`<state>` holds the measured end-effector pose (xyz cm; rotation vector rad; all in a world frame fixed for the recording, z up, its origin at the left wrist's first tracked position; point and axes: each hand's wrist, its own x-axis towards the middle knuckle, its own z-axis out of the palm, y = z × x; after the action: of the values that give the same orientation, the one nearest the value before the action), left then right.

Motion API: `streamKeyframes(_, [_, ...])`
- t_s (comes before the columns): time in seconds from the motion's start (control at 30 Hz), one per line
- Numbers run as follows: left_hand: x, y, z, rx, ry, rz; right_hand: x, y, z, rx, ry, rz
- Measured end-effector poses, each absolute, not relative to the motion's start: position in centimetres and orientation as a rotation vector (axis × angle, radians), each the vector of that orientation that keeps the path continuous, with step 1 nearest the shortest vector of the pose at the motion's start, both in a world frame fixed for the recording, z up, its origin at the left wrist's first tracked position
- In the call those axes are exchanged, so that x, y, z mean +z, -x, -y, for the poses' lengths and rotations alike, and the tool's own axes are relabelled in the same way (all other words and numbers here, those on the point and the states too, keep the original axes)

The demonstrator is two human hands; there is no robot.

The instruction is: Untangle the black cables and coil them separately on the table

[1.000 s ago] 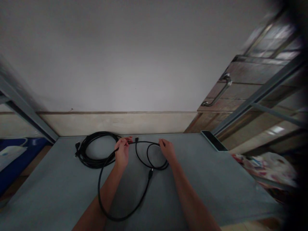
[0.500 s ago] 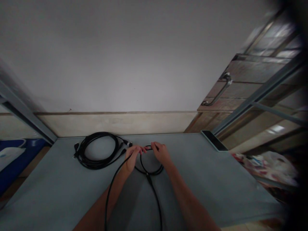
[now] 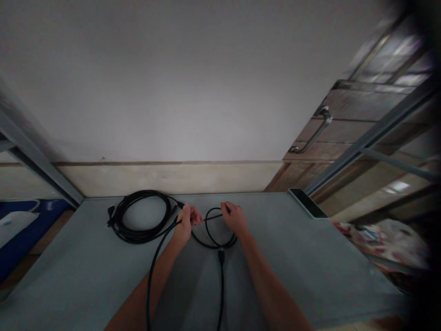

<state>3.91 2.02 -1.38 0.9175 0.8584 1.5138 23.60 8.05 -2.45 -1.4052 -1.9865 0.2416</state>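
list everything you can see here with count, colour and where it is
loose thin black cable: 1, black, looped on the table between the hands, strands running toward the near edge
coiled black cable bundle: 1, black, far left of the table
flat grey table: 1, grey, fills the lower view
dark flat phone-like slab: 1, black, far right corner of the table
brown wooden door with metal handle: 1, brown, right background
blue object: 1, blue, low left, beside the table
left hand: 1, grip pinching the loose cable
right hand: 1, grip pinching the loop's top
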Motion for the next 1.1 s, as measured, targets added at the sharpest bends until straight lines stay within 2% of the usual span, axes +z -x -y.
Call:
streamKeyframes(0.6, [1.9,2.2,-2.4,1.898,-0.723,-0.721,-2.1,-27.6,-9.1,-0.09,1.701,1.562])
streamKeyframes(1.1, [1.4,0.8,-2.8,1.903,-0.622,-0.701,-2.7,-26.8,-9.6,0.209,1.572,1.409])
